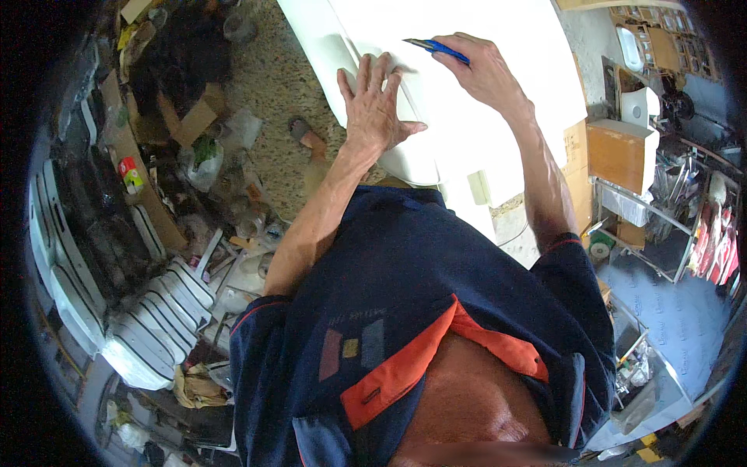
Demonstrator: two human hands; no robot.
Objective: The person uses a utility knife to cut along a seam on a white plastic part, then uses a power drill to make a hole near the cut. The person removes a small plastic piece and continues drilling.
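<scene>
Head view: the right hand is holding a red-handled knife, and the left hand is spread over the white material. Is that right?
Not quite: the knife has a blue handle, not red, as the head view shows. The right hand is holding it, and the left hand is spread over the white material.

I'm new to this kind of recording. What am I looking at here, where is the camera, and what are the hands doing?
There is no robot here, just a person's two bare hands. The one picture comes from a wide fisheye camera on the person's head, looking down, so edges bend and the dark shirt fills the lower part. The left hand appears to rest, fingers spread, on a bright white sheet. The right hand holds a blue tool, apparently a knife, over it. Glare hides much of the sheet's detail. Cardboard lies among clutter to the left.
</scene>
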